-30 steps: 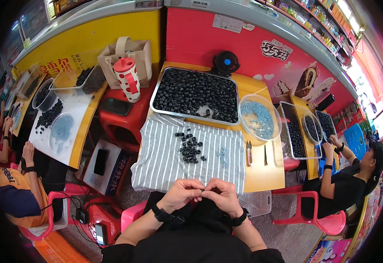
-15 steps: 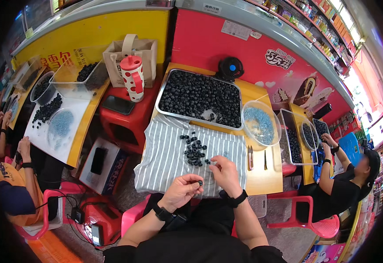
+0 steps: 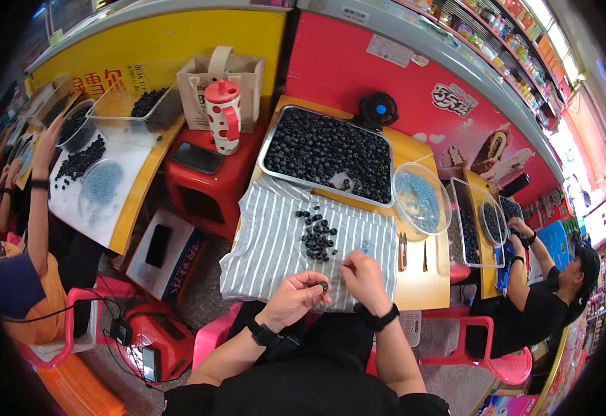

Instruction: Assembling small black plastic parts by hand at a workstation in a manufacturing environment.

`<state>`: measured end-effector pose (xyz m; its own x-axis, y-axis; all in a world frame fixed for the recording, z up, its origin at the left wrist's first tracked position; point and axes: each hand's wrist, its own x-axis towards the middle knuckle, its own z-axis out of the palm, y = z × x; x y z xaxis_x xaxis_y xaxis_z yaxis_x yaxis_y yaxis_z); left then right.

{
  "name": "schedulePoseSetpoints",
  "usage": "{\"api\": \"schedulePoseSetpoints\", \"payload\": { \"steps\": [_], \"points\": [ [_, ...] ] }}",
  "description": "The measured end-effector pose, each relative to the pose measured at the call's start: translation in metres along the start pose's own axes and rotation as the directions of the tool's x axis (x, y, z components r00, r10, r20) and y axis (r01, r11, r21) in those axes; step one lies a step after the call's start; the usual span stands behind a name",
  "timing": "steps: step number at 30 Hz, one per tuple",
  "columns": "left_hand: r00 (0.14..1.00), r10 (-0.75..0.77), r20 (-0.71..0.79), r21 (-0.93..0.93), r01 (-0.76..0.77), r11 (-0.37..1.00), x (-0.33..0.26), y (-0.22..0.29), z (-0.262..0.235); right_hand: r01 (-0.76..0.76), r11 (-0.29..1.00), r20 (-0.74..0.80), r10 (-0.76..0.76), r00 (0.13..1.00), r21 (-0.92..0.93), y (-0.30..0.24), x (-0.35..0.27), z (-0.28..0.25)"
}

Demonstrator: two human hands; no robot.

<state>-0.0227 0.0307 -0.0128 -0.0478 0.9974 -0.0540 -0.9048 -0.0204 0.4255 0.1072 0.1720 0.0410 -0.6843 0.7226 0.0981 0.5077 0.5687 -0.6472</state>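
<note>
My left hand pinches a small black ring-shaped piece between thumb and fingertips, just above the near edge of a grey-and-white striped cloth. Close by on the right, my right hand is closed with its fingers curled in; whatever its fingertips hold is too small or hidden. A loose group of black ring-shaped pieces lies on the cloth beyond both hands. Next to my right hand rests a little heap of light-blue bits.
Behind the cloth stands a metal tray of black pieces, with a small black fan beyond. Right of it are a clear tub of blue bits, pliers and tweezers. A red stool holds a phone, tumbler and bag. Co-workers sit on both sides.
My right hand's fingers have curled in more, while my left hand keeps its pinch on the black piece. At left, a co-worker's arm has reached up toward the tubs. The view has shifted slightly.
</note>
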Motion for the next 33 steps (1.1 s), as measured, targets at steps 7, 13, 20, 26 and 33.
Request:
{"api": "schedulePoseSetpoints", "payload": {
  "steps": [7,13,20,26,33],
  "points": [
    [0.999,-0.034,-0.04,0.029,0.036,0.999,0.007,-0.004,0.008,-0.114,0.963,0.028,0.111,0.993,0.242,0.013,-0.026,-0.007],
    [0.996,-0.019,-0.087,0.012,0.02,1.0,0.022,-0.009,0.013,-0.227,0.364,0.162,0.203,0.966,0.903,0.0,-0.047,-0.013],
    [0.996,0.003,-0.09,0.027,0.0,1.0,0.022,-0.012,0.013,-0.203,0.489,0.12,0.196,0.973,0.849,-0.011,-0.052,-0.002],
    [0.994,0.002,-0.105,0.03,0.001,1.0,0.021,-0.013,0.015,-0.133,0.631,0.031,0.17,0.985,0.764,-0.017,-0.053,-0.002],
    [0.995,0.021,-0.099,0.025,-0.019,1.0,0.02,-0.011,0.014,-0.084,0.654,-0.026,0.157,0.987,0.752,-0.021,-0.053,0.001]
  ]
}}
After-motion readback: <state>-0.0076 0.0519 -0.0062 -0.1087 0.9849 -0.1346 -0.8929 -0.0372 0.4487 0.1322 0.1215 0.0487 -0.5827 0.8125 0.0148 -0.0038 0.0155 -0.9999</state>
